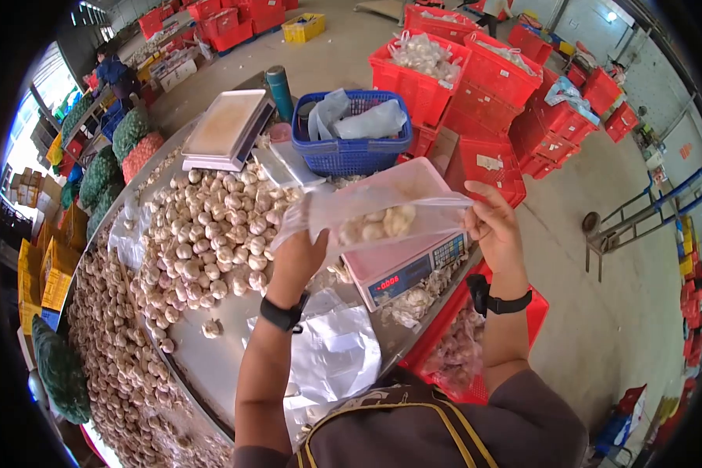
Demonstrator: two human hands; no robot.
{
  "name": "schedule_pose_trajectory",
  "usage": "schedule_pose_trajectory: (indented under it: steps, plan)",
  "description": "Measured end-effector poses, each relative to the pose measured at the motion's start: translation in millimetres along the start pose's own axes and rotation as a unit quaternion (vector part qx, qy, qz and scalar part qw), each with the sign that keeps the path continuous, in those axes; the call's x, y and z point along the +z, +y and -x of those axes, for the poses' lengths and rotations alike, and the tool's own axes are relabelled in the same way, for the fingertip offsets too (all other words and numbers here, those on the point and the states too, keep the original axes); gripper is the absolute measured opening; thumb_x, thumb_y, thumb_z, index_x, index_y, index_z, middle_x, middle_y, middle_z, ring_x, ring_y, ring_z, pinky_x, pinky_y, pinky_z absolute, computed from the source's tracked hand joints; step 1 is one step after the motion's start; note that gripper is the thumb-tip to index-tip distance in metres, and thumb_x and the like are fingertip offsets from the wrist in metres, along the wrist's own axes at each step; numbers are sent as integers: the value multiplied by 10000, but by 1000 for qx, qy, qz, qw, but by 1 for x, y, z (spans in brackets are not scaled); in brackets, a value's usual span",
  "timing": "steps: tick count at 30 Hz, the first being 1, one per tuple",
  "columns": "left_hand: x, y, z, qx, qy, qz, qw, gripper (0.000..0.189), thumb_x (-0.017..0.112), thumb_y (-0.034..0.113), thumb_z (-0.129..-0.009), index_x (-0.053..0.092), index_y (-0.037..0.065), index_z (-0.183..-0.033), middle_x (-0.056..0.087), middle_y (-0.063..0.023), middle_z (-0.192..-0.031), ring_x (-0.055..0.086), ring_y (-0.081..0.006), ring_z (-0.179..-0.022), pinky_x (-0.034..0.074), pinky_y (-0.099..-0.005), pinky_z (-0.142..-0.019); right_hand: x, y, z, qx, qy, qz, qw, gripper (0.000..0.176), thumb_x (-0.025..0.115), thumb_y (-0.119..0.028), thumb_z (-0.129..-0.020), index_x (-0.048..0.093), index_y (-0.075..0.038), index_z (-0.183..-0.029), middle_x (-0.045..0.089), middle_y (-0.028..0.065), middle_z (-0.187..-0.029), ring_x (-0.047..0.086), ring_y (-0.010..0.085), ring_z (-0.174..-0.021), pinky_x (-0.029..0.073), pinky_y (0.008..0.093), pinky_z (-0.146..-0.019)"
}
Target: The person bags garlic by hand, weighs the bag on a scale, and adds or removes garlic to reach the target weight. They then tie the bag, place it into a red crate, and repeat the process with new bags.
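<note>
A clear plastic bag (437, 209) with several garlic bulbs (373, 225) inside is stretched sideways between my hands. My right hand (495, 226) pinches its right end between thumb and fingers. At the other end, my left hand (298, 261) is closed on the bag, its fingers partly hidden by the plastic. Below the bag is a digital scale (402, 285) with a pinkish top and a lit red display. Loose garlic bulbs (210, 226) are heaped on the metal table (218, 366) to the left. Flat plastic bags (335, 351) lie nearer my body.
Behind the scale stands a blue basket (351, 160) with plastic rolls, beside a second scale (226, 129) and a teal bottle (279, 92). Red crates (483, 109) are stacked at the back right. A red crate (534, 316) of bagged garlic sits by my right side. Another person (117, 78) is far left.
</note>
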State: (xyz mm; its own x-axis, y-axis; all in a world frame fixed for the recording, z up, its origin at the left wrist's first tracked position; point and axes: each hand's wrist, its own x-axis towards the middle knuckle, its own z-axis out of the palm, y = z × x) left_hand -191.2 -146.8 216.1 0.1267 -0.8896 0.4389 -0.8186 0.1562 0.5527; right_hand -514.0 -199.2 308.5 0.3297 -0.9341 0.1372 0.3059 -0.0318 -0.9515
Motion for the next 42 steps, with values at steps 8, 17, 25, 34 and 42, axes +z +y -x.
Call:
schedule_pose_trajectory:
  steps: [8, 17, 25, 34, 42]
  plan:
    - [36, 29, -16, -73, -219, 148, 962, 436, 676, 143, -814, 563, 44, -1223, 605, -166, -1166, 632, -301, -1002, 534, -366, -810, -62, 69, -24, 44, 63, 61, 995, 371, 612, -124, -893, 522, -23, -1238, 638, 62, -786, 538, 84, -614, 413, 198, -566]
    - [-19, -136, 58, -273, -115, -72, 952, 455, 696, 275, -826, 578, 48, -1203, 664, -151, -934, 653, -263, -830, 519, -345, -724, -54, 91, -32, -59, 108, 199, 972, 506, 669, -85, -851, 453, -21, -1305, 624, 98, -1077, 588, 129, -989, 466, 269, -856]
    - [40, -175, 143, -251, -181, -187, 932, 779, 747, 350, -702, 386, 193, -1374, 453, -236, -1289, 507, -435, -1128, 457, -482, -907, -42, 85, -11, -9, 147, 232, 962, 579, 702, -154, -826, 436, -95, -1337, 632, 67, -1068, 573, 144, -1020, 393, 348, -915]
    - [56, -210, 142, -192, -106, -171, 960, 314, 646, 204, -788, 595, 140, -1091, 574, -155, -992, 593, -316, -844, 526, -430, -658, -49, 87, -6, -42, 142, 241, 959, 546, 689, -180, -855, 443, -40, -1321, 626, 98, -1070, 585, 152, -1000, 452, 307, -873]
    - [-25, -26, 43, -365, -309, 383, 790, 194, 562, 147, -881, 600, 45, -1042, 581, -51, -833, 564, -116, -602, 441, -241, -418, -56, 101, -11, -72, 141, 250, 955, 473, 667, -144, -862, 487, -58, -1291, 602, 89, -1097, 584, 127, -968, 446, 288, -851]
